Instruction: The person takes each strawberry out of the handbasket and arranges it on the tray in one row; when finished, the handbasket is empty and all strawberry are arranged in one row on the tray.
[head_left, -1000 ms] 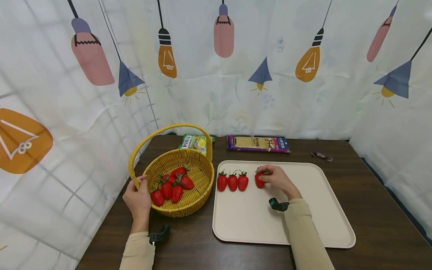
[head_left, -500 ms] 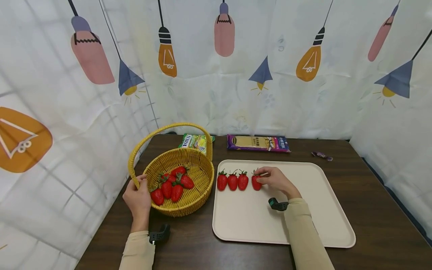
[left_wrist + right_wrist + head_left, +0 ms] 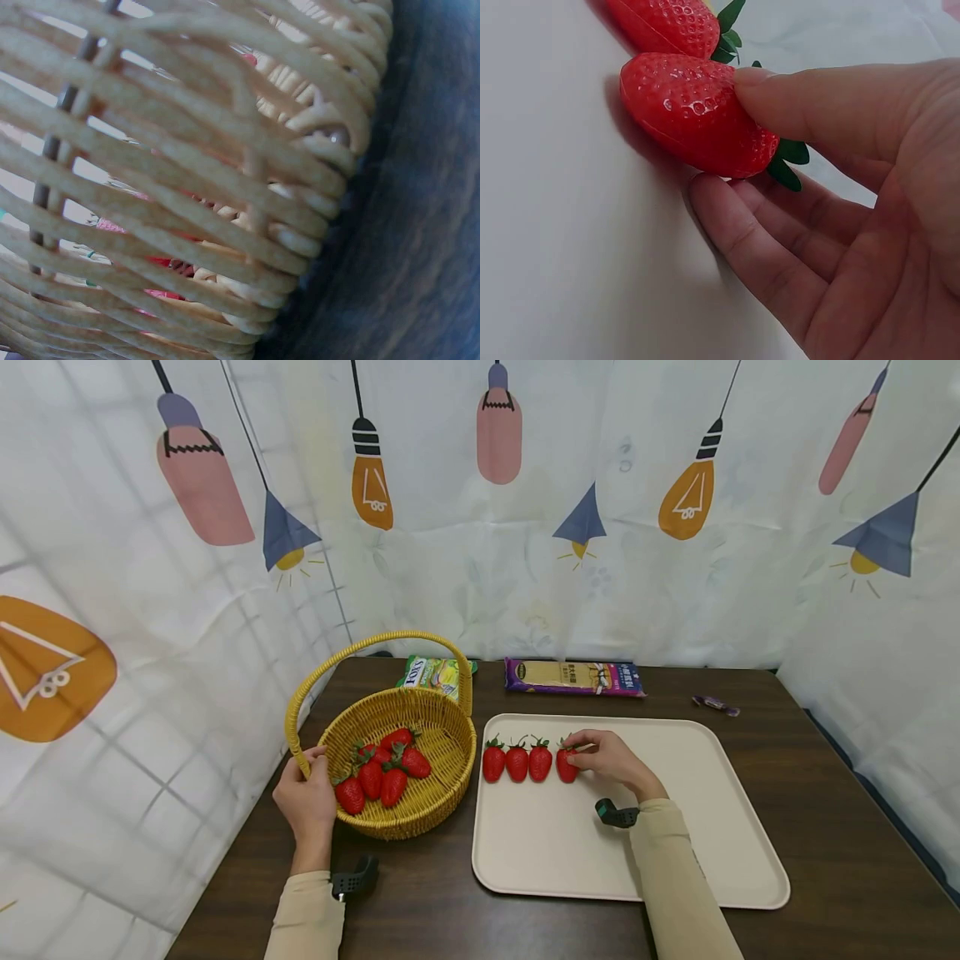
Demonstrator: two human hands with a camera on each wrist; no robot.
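containers, two on the worktop point(image 3: 427, 902): one yellow wicker basket point(image 3: 446, 772), one cream tray point(image 3: 570, 852). basket contents: six strawberries point(image 3: 371, 780) countable, clustered together. tray contents: three strawberries point(image 3: 517, 765) in a row near the far left corner, plus a fourth strawberry point(image 3: 564, 766) at the row's right end, just beside the third, pinched between thumb and fingers of the right hand point(image 3: 611, 762). left hand point(image 3: 306, 793) grips the basket by its handle's foot. beyond: one green packet point(image 3: 430, 674), one purple packet point(image 3: 573, 678), one small wrapped piece point(image 3: 716, 705)
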